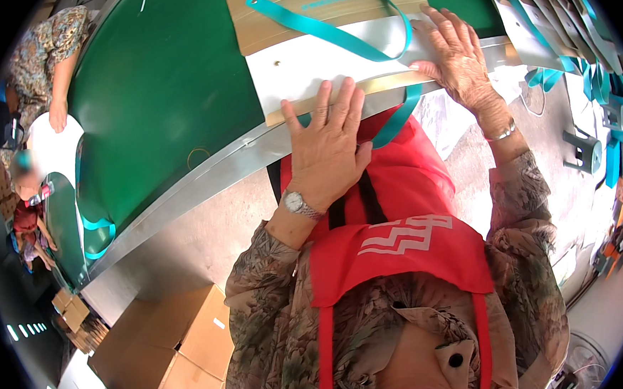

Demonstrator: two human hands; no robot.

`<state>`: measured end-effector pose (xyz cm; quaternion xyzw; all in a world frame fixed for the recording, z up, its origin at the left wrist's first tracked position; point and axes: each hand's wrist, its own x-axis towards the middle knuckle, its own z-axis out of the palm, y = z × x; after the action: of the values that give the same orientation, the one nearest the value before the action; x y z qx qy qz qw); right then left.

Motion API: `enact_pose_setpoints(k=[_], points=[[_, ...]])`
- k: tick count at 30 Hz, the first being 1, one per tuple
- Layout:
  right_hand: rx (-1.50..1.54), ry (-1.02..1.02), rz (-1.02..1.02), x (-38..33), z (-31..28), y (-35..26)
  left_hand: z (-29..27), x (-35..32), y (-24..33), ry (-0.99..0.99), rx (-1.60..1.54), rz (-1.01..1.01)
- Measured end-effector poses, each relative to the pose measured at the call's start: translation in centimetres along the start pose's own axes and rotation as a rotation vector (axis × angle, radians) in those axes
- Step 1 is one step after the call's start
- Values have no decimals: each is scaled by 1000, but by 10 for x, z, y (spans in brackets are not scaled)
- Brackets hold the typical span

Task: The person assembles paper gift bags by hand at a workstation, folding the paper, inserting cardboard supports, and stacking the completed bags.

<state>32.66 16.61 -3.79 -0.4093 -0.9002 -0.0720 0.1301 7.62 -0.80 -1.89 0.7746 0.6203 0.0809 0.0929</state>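
Nearest the body, over the red apron (396, 182), the left hand (330, 147) lies palm down with its fingers (336, 104) spread flat and nearly straight. The tips press on the near edge of a flat white paper bag with a brown kraft fold strip (346, 62), which lies at the near edge of the green work table (155, 90), just inside the table's silver metal rim (203, 176). The hand grips nothing; it only pins the sheet down. A silver wristwatch (296, 202) sits on that wrist.

The bag's long axis runs left to right along the table's near edge, rising slightly toward the right, so the fold strip passes straight under the left fingertips and on toward the other hand. The bag lies directly ahead of both hands, and the left hand covers its middle.

Further out and to the right, the right hand (460, 60) also rests on the bag, fingers splayed and gently curved, thumb low on the fold strip near the bag's right end. It holds nothing closed in its grasp. A teal ribbon handle (330, 31) loops across the white face between the two hands and hangs over the near edge beside the right thumb.

Beyond, a brown kraft bag with a teal handle (293, 10) lies toward the far edge, and a fanned stack of similar flat bags (551, 30) sits at the right end.
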Motion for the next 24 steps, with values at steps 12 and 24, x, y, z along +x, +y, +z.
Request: enact_pose_setpoints(k=[12, 24], points=[[37, 52, -147, -13, -17, -64, -7, -1, -2, 33, 39, 17], [416, -153, -238, 7, -32, -38, -12, -18, -14, 107, -34, 80]])
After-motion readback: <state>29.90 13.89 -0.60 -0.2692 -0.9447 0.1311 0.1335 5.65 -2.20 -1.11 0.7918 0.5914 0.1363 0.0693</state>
